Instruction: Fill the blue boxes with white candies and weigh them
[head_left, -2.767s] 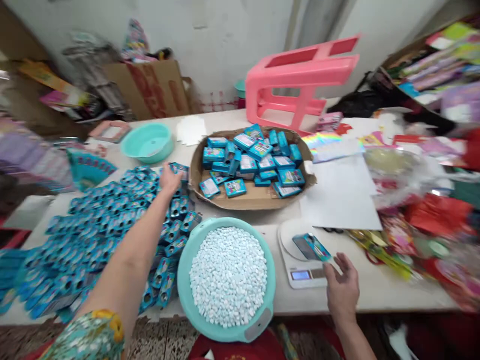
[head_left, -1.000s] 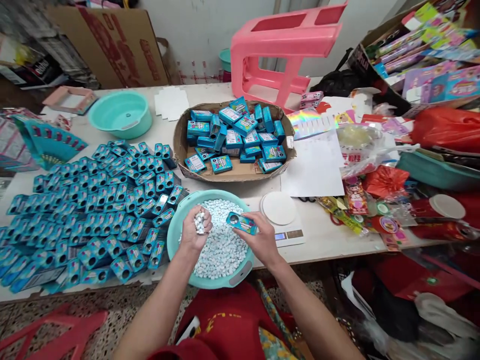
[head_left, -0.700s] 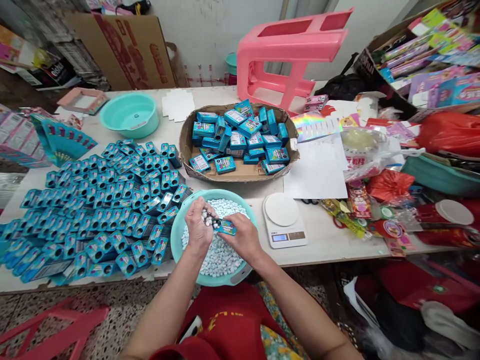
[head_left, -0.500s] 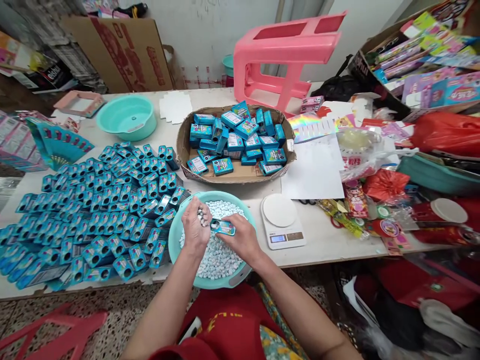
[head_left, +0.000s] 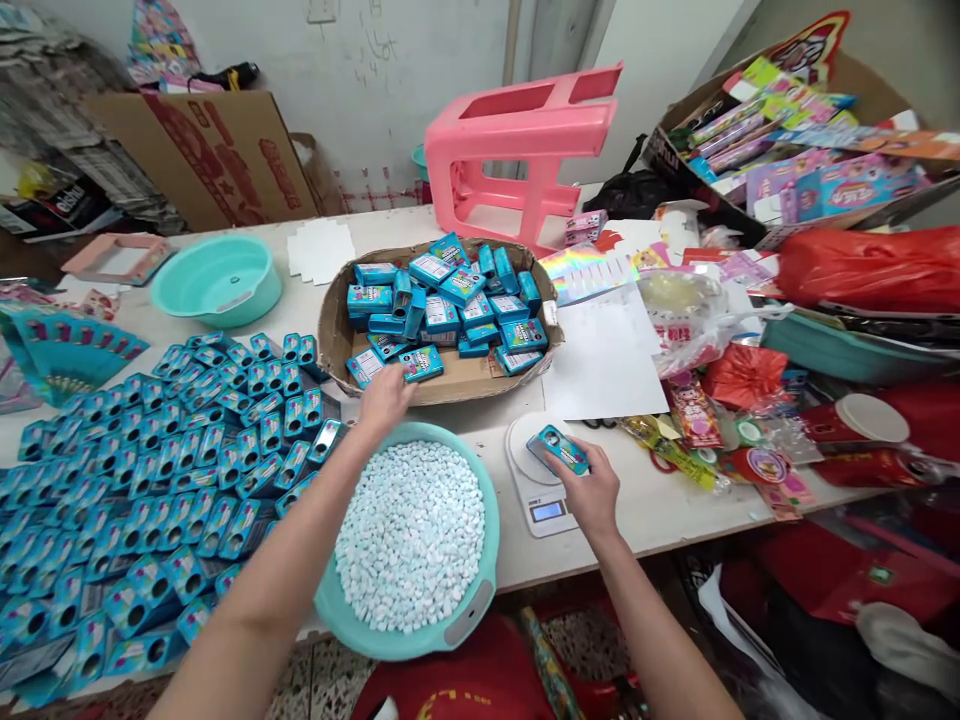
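Observation:
My right hand (head_left: 594, 492) is closed on a small blue box (head_left: 559, 450) and holds it on the round plate of a white digital scale (head_left: 546, 510). My left hand (head_left: 386, 400) reaches past the far rim of a teal bowl (head_left: 480, 600) filled with small white candies (head_left: 409, 535). It hovers at the front edge of a cardboard tray (head_left: 330, 340) that holds closed blue boxes (head_left: 450, 300). Its fingers point away from me and are mostly hidden. A large spread of open blue boxes (head_left: 187, 450) lies to the left of the bowl.
An empty teal bowl (head_left: 217, 280) and white card blanks (head_left: 321, 250) sit at the back left. A pink stool (head_left: 517, 150) lies on the table behind the tray. White paper (head_left: 600, 355) lies right of the tray. Bags and colourful packets (head_left: 742, 380) crowd the right side.
My hands have parted from over the candies. The right hand carried the blue box right onto the scale. The left hand moved forward to the tray's edge.

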